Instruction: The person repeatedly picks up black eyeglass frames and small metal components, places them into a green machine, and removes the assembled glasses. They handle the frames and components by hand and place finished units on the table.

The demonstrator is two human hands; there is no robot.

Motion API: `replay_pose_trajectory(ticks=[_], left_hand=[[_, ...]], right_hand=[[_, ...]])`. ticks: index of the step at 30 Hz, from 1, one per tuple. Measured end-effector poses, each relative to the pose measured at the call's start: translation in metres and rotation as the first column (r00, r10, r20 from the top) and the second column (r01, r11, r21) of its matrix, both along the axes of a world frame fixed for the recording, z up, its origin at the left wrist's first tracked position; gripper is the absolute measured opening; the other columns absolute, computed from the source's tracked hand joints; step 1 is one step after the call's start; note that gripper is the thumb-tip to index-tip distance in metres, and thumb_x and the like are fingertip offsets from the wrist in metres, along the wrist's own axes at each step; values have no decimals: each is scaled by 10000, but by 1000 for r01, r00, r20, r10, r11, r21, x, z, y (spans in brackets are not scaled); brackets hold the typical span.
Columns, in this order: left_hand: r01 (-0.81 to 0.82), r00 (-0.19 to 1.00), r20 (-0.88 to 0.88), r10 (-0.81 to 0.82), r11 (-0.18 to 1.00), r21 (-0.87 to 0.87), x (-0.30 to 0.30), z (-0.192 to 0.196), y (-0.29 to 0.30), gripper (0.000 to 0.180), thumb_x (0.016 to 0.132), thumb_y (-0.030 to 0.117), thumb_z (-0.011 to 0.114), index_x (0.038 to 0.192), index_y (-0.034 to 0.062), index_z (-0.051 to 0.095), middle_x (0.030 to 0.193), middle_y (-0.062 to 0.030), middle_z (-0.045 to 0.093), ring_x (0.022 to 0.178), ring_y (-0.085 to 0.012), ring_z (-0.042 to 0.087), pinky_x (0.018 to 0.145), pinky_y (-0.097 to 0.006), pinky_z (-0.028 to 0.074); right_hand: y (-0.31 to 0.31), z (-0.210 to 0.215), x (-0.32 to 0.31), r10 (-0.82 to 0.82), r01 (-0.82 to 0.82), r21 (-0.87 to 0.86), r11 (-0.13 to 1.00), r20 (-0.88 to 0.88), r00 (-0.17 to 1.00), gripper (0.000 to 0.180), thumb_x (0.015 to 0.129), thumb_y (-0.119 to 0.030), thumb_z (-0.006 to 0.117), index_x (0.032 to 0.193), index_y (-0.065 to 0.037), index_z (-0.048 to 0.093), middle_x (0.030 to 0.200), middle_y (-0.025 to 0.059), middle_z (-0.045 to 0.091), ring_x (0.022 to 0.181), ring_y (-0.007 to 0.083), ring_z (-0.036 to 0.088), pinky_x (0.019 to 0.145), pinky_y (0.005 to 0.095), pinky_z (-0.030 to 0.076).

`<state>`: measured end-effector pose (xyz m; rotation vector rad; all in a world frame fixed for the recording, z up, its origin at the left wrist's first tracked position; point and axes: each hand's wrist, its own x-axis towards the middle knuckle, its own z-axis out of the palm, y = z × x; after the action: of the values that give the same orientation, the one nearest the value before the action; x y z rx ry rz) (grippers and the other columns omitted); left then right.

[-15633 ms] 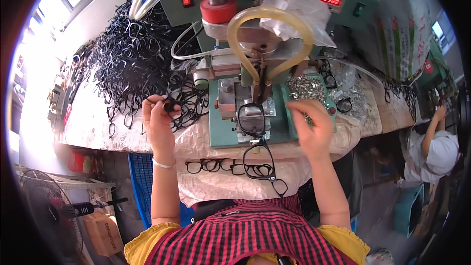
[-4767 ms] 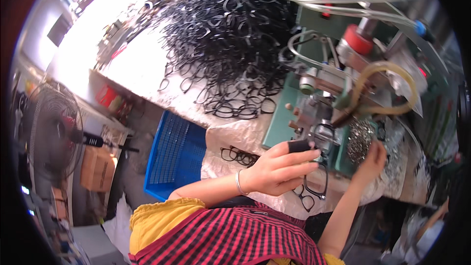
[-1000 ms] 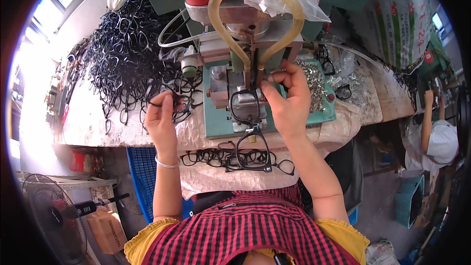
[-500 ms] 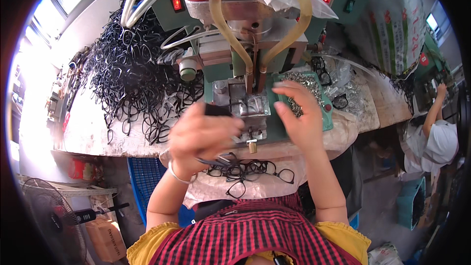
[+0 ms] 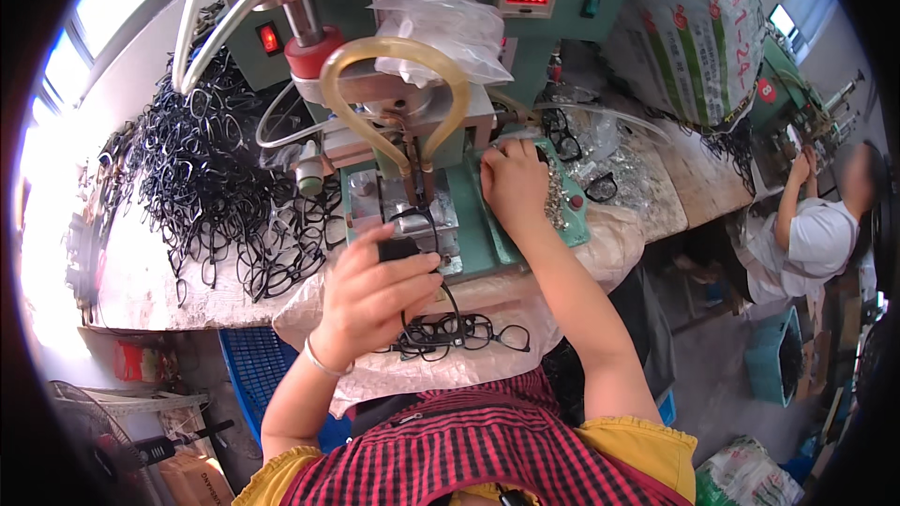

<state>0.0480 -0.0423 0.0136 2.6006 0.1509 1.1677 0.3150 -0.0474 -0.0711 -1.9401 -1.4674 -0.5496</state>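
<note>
My left hand (image 5: 375,290) is in front of the press fixture (image 5: 427,215), closed on a black eyeglass frame (image 5: 434,244) whose upper part reaches the fixture block. A black patch, perhaps a finger cover, shows between its fingers. Over the green tray (image 5: 579,223) of small metal parts (image 5: 555,195), my right hand (image 5: 517,183) has its fingers curled down among the pieces. Its fingertips are partly hidden, so what they pinch does not show. Just above the fixture hang two copper-coloured tips (image 5: 418,189), joined to a looped yellowish tube (image 5: 330,84).
Several black eyeglass frames (image 5: 478,330) lie on the plastic-covered bench edge near me. A big heap of frames (image 5: 216,150) fills the left side. A full white sack (image 5: 680,47) stands at the back right. Another person (image 5: 816,234) works at a machine at far right.
My right hand has gone from open beside the fixture to curled in the parts tray. My left hand, blurred before, is lower with the eyeglass frame raised to the fixture. The view has shifted.
</note>
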Motion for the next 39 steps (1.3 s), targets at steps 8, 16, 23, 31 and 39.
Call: replay_pose_trajectory(ticks=[8, 16, 23, 31, 39], left_hand=[[-610, 524, 180, 833, 514, -603, -154, -35, 23, 188, 900, 42, 649, 1078, -16, 664, 1042, -118, 693, 926, -199, 673, 850, -301, 509], [-762, 616, -213, 758, 642, 81, -201, -49, 127, 287, 830, -22, 644, 1108, 48, 659, 974, -101, 688, 904, -284, 637, 821, -366, 517], [-690, 662, -265, 701, 708, 149, -237, -105, 173, 378, 776, -61, 650, 1137, 53, 654, 911, -124, 646, 893, -312, 626, 789, -390, 516], [116, 708, 313, 632, 333, -936, -172, -66, 129, 351, 964, 36, 527, 1314, 10, 536, 914, -5, 524, 800, -140, 564, 745, -309, 515], [342, 679, 350, 645, 144, -929, -92, -80, 78, 296, 1042, 310, 509, 1152, 52, 603, 973, -20, 610, 857, -147, 614, 717, -299, 523]], right_hand=[[-88, -18, 19, 45, 77, 142, 987, -703, 710, 82, 809, 8, 653, 841, -52, 608, 781, 3, 566, 759, 96, 519, 706, 252, 438], [-43, -13, 0, 361, 76, 435, 897, -822, 440, 162, 971, -62, 607, 1105, -5, 677, 976, 16, 669, 874, 81, 589, 817, 230, 464], [-68, -12, 0, 74, 71, 183, 981, -681, 728, 164, 935, -72, 646, 1064, 5, 711, 1000, 64, 718, 894, 134, 640, 845, 259, 489], [-97, 32, -30, 249, -138, 213, 967, -688, 682, 118, 825, 8, 708, 942, -11, 712, 919, 62, 707, 875, 153, 651, 817, 276, 499], [-35, 49, -84, 500, -286, 418, 862, -617, 607, 169, 815, -33, 708, 981, -22, 679, 924, 92, 694, 870, 225, 666, 791, 327, 509]])
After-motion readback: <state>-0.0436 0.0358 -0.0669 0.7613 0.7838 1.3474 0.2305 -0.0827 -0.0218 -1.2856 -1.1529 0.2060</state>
